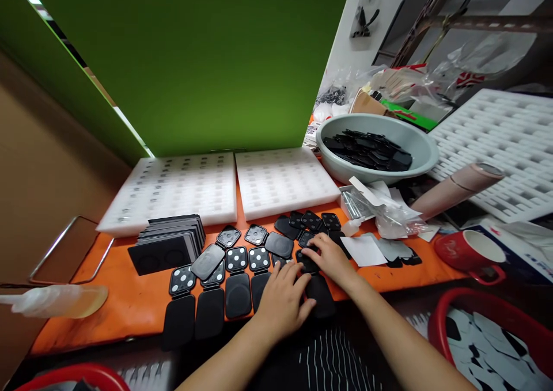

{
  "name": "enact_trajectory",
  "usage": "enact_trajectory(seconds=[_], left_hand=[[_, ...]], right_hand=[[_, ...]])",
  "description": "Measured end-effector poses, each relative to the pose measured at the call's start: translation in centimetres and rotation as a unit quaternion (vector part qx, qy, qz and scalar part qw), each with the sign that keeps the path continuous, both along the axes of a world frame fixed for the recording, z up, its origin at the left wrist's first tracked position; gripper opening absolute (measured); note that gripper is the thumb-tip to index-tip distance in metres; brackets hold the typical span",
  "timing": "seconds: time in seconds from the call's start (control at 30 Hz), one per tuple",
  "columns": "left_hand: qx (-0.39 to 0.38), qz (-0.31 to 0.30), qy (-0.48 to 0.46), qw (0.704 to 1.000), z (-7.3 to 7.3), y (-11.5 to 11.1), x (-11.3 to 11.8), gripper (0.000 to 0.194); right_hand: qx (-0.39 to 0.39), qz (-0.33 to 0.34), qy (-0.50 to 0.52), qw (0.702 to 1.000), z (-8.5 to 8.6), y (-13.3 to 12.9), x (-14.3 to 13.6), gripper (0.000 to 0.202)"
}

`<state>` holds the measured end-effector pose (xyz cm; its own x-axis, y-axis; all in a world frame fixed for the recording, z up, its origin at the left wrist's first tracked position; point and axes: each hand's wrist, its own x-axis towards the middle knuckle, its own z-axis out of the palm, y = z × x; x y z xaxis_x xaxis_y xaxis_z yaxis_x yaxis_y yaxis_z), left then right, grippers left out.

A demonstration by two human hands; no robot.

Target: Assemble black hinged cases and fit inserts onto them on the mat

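Note:
Black hinged pads lie in a row along the front of the orange table (125, 299), their square ends dotted with white discs, such as this dotted square (237, 258). My left hand (284, 299) rests palm down over the pads right of the row's middle, fingers spread. Just right of it, my right hand (330, 259) reaches over a black pad (318, 296), its fingertips on the small dark parts at the pad's upper end; whether they grip anything is hidden. Behind the row are loose dark plates (279, 245) and more dotted squares (311, 220).
Two white foam trays (185, 186) stand behind, before a green panel (207, 63). A glue bottle (64, 300) and stacked black cards (168, 244) are left. Rightward are a grey basin (421, 175) of black parts, a pink bottle (458, 189), a red mug (460, 250) and a red tub (440, 316).

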<state>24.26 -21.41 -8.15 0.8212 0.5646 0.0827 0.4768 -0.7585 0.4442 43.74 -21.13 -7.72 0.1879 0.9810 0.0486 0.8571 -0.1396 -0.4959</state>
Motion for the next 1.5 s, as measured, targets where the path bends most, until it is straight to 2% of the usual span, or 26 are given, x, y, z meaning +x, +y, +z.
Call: enact_trajectory(seconds=[0.07, 0.13, 0.23, 0.33, 0.43, 0.67, 0.83, 0.97, 1.13, 1.33, 1.5], left_hand=[[-0.004, -0.04, 0.0, 0.999, 0.2, -0.4, 1.0, 0.056], [-0.008, -0.067, 0.017, 0.998, 0.3, -0.6, 1.8, 0.063], [-0.011, -0.072, 0.044, 0.996, 0.4, -0.6, 2.2, 0.065], [0.0, -0.079, 0.047, 0.996, 0.1, -0.6, 2.0, 0.065], [0.014, -0.088, 0.047, 0.995, -0.3, -0.5, 1.8, 0.066], [0.035, -0.082, 0.025, 0.996, -1.1, -0.8, 1.8, 0.066], [0.037, -0.058, -0.011, 0.998, -1.7, -2.0, 1.7, 0.053], [0.04, -0.045, -0.014, 0.998, -2.1, -2.5, 1.6, 0.052], [0.04, -0.047, -0.004, 0.998, -1.9, -2.4, 1.7, 0.051], [0.04, -0.046, -0.002, 0.998, -1.8, -2.4, 1.7, 0.051], [0.037, -0.04, -0.001, 0.999, -1.9, -2.5, 1.7, 0.053]], right_hand=[[-0.015, -0.031, -0.051, 0.998, 0.6, 0.4, 0.2, 0.023], [-0.081, -0.044, -0.109, 0.99, 1.7, 1.1, 0.3, 0.025], [-0.19, -0.019, -0.163, 0.968, 3.5, 2.6, 0.2, 0.043], [-0.247, -0.008, -0.179, 0.952, 4.5, 4.0, 0.1, 0.056], [-0.29, -0.002, -0.168, 0.942, 4.7, 4.8, 0.3, 0.057], [-0.27, -0.011, -0.194, 0.943, 4.6, 4.6, 0.4, 0.056], [-0.275, 0.0, -0.208, 0.939, 4.7, 4.9, 0.5, 0.056], [-0.302, 0.02, -0.217, 0.928, 4.9, 5.8, 0.4, 0.063], [-0.362, 0.046, -0.206, 0.908, 5.3, 6.6, 0.1, 0.061], [-0.342, 0.037, -0.203, 0.917, 5.1, 6.5, -0.1, 0.066], [-0.365, 0.057, -0.196, 0.908, 4.9, 7.3, -0.4, 0.064]])
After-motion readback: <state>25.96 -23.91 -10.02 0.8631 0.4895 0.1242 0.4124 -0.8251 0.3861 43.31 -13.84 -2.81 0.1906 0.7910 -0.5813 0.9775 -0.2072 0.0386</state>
